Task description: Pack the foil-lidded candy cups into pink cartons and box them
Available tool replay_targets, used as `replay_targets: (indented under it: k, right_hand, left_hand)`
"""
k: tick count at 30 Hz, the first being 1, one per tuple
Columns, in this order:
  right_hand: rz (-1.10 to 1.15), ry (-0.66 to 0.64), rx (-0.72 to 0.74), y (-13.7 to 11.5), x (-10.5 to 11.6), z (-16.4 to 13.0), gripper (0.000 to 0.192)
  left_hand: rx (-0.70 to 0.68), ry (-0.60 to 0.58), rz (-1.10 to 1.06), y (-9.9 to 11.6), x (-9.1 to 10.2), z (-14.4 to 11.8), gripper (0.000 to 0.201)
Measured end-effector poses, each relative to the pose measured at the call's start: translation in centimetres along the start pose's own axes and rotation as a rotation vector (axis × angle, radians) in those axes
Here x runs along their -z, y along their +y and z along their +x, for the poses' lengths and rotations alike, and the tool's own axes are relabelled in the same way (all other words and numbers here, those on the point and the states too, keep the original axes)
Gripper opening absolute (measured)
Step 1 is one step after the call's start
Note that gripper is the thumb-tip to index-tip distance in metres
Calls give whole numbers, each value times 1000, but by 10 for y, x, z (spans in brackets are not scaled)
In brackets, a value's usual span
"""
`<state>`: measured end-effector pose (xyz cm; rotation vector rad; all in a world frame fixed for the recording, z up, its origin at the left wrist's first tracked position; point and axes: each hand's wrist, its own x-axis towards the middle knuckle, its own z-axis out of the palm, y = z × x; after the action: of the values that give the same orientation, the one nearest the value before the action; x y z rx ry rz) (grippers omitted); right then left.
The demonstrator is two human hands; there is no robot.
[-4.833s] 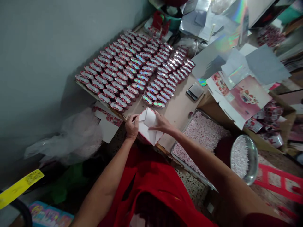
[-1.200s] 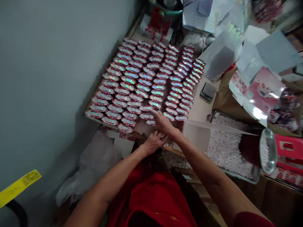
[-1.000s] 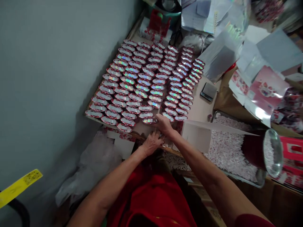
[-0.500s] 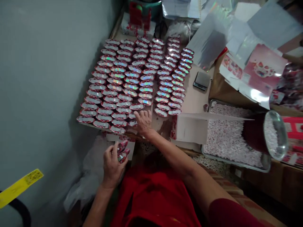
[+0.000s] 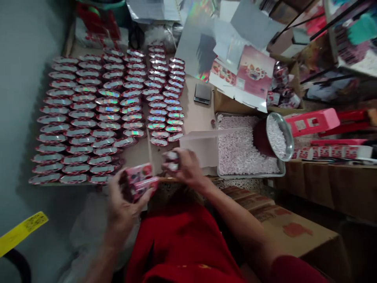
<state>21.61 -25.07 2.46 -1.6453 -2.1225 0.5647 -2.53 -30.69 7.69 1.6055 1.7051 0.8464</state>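
My left hand (image 5: 122, 202) grips a small stack of flat pink and red packets (image 5: 138, 182), held just off the near edge of the board. My right hand (image 5: 188, 169) is closed around one small red and silver packet (image 5: 171, 160) above the board's near edge. Many open packets (image 5: 100, 114) with shiny foil insides stand in rows across the board in front of me. A white folded card box (image 5: 200, 147) stands just right of my right hand. Both hands are blurred by motion.
A metal tray of small pale pink pieces (image 5: 241, 145) sits at the right, with a round metal bowl (image 5: 278, 135) tilted on it. A small dark scale (image 5: 203, 93), loose foil sheets (image 5: 200, 47) and printed cards (image 5: 250, 74) lie behind. A cardboard box (image 5: 288, 228) stands by my right arm.
My left hand lifted its packets up toward the board's edge. My right hand drew back from the rows and now holds a packet. The view swung right.
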Motion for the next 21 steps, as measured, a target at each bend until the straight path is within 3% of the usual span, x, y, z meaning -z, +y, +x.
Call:
replay_targets:
  k: [2,3,6,8,10,12,17,19,21]
  right_hand:
    - [45,197,-124,59,42,-28,78]
    - [32,228,-143,89,55,-35,80]
    - [-64,133,-92,162,66,-30,72]
    - [-155,26,-49,186,59,-19,62]
    - [-254,-28,-54,191,53,-12,59]
    - [-325,-58,-70,185,51,-11,61]
    - [-388,-79,-93,178,55,-14,67]
    - [-396,-37,-111,175,58,-19,66]
    - [-371,63,-138,160,62,-29,62]
  left_hand:
    - [-171,-88,-89,28,-57,24,90]
    - [-305,-107,-72,36,-87,38,88]
    - [-660,-254,172,41,-168,83,81]
    - [-729,-390,380,34,-203,106,76]
    - [-678,-450,560,29,-221,118,70]
    - [-593,-429,686,30,-229,120,65]
    - [-524,-344,758,47,-244,103,60]
    - [-517,-298,742,46,-242,96,62]
    - [-581,-257,676,38,-225,92,63]
